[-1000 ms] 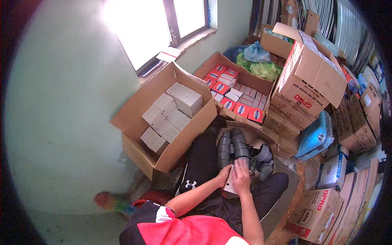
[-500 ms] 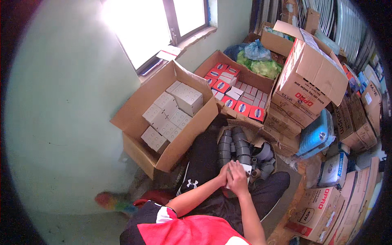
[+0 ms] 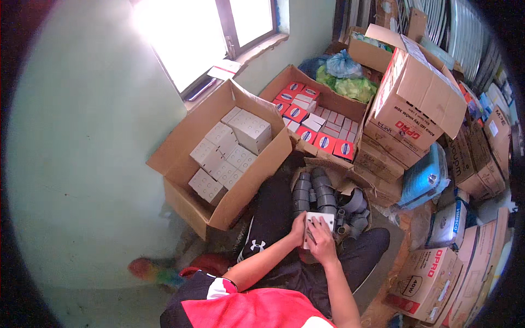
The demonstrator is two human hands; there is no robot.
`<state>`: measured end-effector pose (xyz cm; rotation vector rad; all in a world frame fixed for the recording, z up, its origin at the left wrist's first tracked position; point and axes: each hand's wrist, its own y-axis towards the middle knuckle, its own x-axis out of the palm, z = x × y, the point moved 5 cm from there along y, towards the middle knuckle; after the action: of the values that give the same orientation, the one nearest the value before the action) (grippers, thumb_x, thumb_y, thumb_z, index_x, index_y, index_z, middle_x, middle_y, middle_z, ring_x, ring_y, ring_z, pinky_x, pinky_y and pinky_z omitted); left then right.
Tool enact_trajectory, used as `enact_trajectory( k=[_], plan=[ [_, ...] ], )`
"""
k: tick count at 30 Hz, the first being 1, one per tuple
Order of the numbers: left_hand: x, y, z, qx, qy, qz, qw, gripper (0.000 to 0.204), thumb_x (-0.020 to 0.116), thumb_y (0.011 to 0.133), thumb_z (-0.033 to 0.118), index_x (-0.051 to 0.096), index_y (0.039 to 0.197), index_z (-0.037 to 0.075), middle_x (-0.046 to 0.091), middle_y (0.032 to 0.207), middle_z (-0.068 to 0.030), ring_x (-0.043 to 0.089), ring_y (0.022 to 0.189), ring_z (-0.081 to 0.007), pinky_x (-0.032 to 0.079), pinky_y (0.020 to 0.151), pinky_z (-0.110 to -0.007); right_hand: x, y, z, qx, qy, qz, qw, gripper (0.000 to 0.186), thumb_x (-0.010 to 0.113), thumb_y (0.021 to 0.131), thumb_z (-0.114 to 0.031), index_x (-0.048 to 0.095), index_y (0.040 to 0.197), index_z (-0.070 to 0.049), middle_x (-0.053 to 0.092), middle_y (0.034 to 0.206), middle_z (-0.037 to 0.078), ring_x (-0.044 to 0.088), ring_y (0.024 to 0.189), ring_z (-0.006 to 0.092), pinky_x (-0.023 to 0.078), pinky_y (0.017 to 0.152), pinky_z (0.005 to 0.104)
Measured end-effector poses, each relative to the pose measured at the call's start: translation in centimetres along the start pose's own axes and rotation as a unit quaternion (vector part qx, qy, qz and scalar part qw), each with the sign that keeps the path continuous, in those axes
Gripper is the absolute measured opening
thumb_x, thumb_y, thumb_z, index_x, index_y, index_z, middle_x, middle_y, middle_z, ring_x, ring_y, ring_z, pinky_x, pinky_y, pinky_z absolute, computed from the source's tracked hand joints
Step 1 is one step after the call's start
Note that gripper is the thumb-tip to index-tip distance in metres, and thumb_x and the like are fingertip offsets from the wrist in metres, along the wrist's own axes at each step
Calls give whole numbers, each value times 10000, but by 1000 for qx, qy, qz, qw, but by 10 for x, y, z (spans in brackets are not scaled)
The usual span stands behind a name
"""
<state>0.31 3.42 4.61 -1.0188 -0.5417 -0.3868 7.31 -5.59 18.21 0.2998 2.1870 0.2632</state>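
Over my lap is a white square plastic box (image 3: 327,217) with small holes near its edge, like an electrical mounting box. My left hand (image 3: 298,228) is closed on the box's left side. My right hand (image 3: 321,240) lies across its upper face, fingers apart and stretched out, covering much of it. Just beyond my hands, grey plastic pipe fittings (image 3: 325,197) are stacked in rows inside a round-edged cardboard container (image 3: 355,177). Similar white boxes (image 3: 219,158) fill part of a large open carton (image 3: 183,191) at left.
Red and white small boxes (image 3: 325,143) sit in another open carton (image 3: 266,94) farther back. Tall cartons (image 3: 404,120) and a blue plastic-wrapped package (image 3: 424,177) stand at right. More cartons (image 3: 424,284) are stacked at near right. A wall (image 3: 87,164) and window (image 3: 186,44) bound the left side.
My hands, earlier drawn together over the white box, have moved apart. More of the box shows, and my right hand's fingers now spread over its face.
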Motion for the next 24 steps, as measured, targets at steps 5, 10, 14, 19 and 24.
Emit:
enact_trajectory(
  k=[5, 10, 14, 19, 24],
  plan=[
    [3, -1, -3, 15, 60, -22, 998, 467, 471, 1098, 501, 733, 1135, 116, 754, 1049, -79, 705, 920, -253, 562, 899, -431, -17, 16, 24, 104, -29, 103, 989, 450, 682, 1033, -230, 679, 1424, -8, 586, 1571, 206, 461, 1513, 476, 363, 1262, 541],
    [-2, 3, -28, -44, -1, -42, 998, 549, 450, 1101, 525, 720, 1296, 88, 728, 1234, -114, 694, 1127, -259, 554, 992, -440, 6, 11, 2, 22, -2, 11, 1000, 459, 698, 1019, -263, 691, 1415, -33, 602, 1558, 188, 474, 1507, 459, 371, 1258, 539],
    [-16, 17, -9, 19, 57, 29, 998, 515, 442, 1102, 510, 737, 1200, 99, 754, 1131, -96, 715, 1011, -256, 568, 945, -436, -3, 5, 15, 76, 8, 27, 997, 472, 692, 1032, -311, 688, 1422, -44, 592, 1568, 190, 457, 1518, 465, 364, 1259, 557],
    [3, 6, -21, -23, 114, -11, 993, 449, 474, 1097, 487, 738, 1122, 124, 772, 1013, -69, 732, 913, -260, 584, 861, -433, -22, 15, 36, 128, -52, 152, 979, 527, 683, 1042, -377, 668, 1445, -37, 566, 1594, 197, 461, 1513, 474, 370, 1255, 553],
    [-1, -1, 1, 46, 44, 55, 996, 462, 484, 1095, 483, 740, 1079, 98, 748, 1007, -82, 709, 914, -234, 568, 859, -414, 2, 5, 9, 29, 21, 3, 999, 510, 710, 1022, -346, 680, 1422, -31, 589, 1559, 225, 484, 1489, 483, 375, 1252, 552]
  ],
)
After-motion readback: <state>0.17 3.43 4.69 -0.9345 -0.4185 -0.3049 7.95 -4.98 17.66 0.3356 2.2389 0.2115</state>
